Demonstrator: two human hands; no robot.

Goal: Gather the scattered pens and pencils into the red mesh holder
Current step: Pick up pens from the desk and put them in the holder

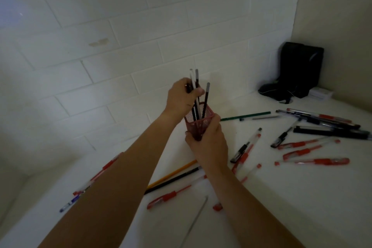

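My right hand (207, 143) grips the red mesh holder (198, 122) from the near side and holds it just above the white table (281, 197). My left hand (182, 98) is above the holder's rim, fingers closed on a bunch of dark and white pencils (194, 86) whose lower ends stand inside the holder. One more dark pencil (205, 100) leans in the holder on its own. Several red and black pens (314, 161) lie scattered to the right. A yellow pencil (173, 174) and a black pencil (175, 180) lie between my forearms.
A white brick wall rises right behind the holder. A black bag (296, 70) stands in the far right corner beside a small white box (322, 93). A green pencil (245, 116) lies behind the right-hand pens. More pens (100, 175) lie left of my left forearm.
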